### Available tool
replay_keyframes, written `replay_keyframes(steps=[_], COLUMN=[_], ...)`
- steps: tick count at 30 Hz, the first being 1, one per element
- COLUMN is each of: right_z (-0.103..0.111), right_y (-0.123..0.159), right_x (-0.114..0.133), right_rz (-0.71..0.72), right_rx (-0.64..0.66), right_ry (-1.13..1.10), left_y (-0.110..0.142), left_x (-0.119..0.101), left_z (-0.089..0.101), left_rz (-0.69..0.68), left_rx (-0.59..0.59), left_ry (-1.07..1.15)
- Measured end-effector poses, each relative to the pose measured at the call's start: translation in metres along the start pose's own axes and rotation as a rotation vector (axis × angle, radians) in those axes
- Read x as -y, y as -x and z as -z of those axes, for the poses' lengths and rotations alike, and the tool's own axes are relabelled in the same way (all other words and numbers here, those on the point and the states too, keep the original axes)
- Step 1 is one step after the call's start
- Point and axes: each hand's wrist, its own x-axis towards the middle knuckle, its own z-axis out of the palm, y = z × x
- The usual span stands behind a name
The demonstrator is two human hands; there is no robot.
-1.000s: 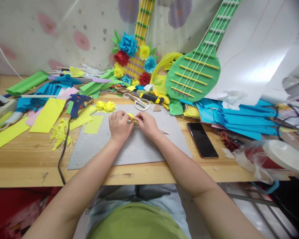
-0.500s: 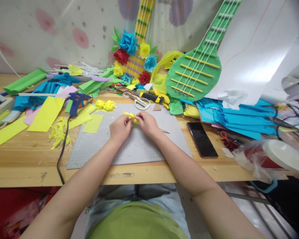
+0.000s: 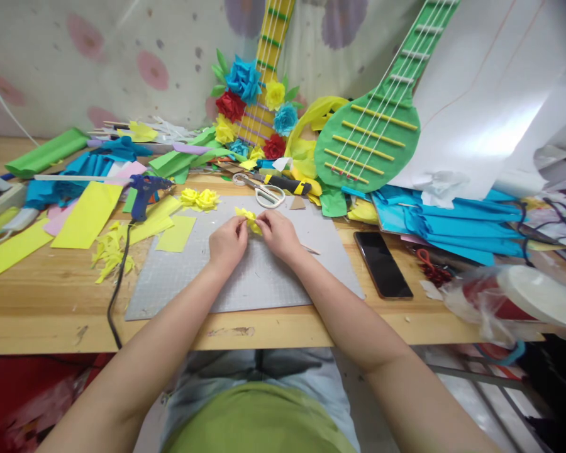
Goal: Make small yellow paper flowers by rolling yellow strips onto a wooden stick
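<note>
Between my two hands, over the grey cutting mat (image 3: 264, 277), is a yellow paper flower (image 3: 249, 218). My left hand (image 3: 228, 240) pinches its left side with closed fingers. On the other side, the fingertips of my right hand (image 3: 278, 234) are closed on the flower too; parts of it are hidden behind the fingers. Finished yellow paper flowers (image 3: 200, 199) rest at the mat's back left, and a yellow paper square (image 3: 176, 233) lies left of my left hand. Behind my hands are white-handled scissors (image 3: 270, 196). A thin pointed stick (image 3: 310, 250) lies by my right wrist.
A blue glue gun (image 3: 144, 196) with a black cord stands at left, among yellow paper strips (image 3: 85, 215) and scraps (image 3: 113, 251). A phone (image 3: 383, 265) lies at right, near a bagged tub (image 3: 514, 292). Behind stand a green paper instrument (image 3: 368, 145) and a flower-decorated yellow one (image 3: 268, 53).
The yellow flower has turned slightly between my fingers, and its petals look more bunched. My left hand has shifted a little; the right has barely moved.
</note>
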Motion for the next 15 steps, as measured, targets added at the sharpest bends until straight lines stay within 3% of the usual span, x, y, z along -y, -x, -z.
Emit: replay_keyframes(steps=[10,15], right_z=[-0.0001,-0.0021], right_y=[0.0003,0.0025], right_x=[0.0018,0.0046], right_rz=[0.022,0.043], right_rx=[0.000,0.037], right_ry=[-0.014,0.030], left_y=[-0.0019,-0.0049], left_x=[-0.0006,0.0034], left_z=[-0.0016,-0.0040], left_rz=[0.027,0.207], left_rx=[-0.088,-0.011], left_ry=[0.029,0.103])
